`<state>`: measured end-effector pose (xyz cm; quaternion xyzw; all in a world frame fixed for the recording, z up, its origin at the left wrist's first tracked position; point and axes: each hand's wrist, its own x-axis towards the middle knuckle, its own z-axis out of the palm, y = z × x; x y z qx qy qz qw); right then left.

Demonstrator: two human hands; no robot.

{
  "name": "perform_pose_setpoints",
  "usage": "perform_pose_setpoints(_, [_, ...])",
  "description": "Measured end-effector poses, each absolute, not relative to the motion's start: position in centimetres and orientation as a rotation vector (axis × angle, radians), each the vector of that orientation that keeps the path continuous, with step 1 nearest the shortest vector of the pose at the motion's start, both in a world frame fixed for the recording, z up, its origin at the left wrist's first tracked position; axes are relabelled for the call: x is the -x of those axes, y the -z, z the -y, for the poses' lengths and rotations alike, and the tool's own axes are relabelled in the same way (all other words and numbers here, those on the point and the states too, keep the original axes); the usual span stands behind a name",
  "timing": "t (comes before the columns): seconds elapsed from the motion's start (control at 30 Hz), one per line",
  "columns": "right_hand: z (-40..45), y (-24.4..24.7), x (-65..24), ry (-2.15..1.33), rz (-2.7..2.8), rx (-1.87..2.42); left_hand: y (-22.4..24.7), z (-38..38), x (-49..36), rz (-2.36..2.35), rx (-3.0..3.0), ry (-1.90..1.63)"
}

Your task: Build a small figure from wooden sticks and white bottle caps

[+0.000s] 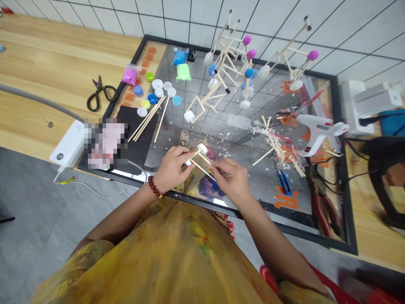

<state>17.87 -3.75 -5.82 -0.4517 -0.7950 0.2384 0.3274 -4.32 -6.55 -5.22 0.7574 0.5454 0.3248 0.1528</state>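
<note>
Over the front part of the glass panel, my left hand (175,168) pinches a small frame of wooden sticks (203,170) with white bottle caps (202,148) at its left end. My right hand (232,179) has its fingers closed on the right end of one of those sticks. Both hands hold the same piece, just above the glass. Beyond them stand finished-looking stick figures (205,101) with caps for feet and coloured balls on some ends. A white hot glue gun (318,131) lies to the right of my right hand.
Black scissors (100,93), loose caps (157,84), clay packets (183,71) and wooden sticks (147,120) lie at the left. Cut sticks (278,147), blue-handled tweezers (284,182) and red-handled pliers (324,207) are at the right. A black frame (348,211) edges the glass; cables run near the right side.
</note>
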Motion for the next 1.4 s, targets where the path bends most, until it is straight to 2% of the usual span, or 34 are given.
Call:
perform_pose_setpoints(0.5, [3.65, 5.72, -17.93, -0.538, 2.123, 1.145, 5.33, 6.47, 4.38, -1.56, -2.167, -0.937])
perform_pose_setpoints(1.1, [3.69, 5.6, -17.79, -0.802, 1.943, 1.187, 5.04, 6.47, 4.17, -1.576, -2.142, -0.937])
perform_pose_setpoints(1.4, [3.7, 5.63, -17.77, -0.795, 1.948, 1.216, 5.17, 6.41, 4.2, -1.578, -2.165, -0.925])
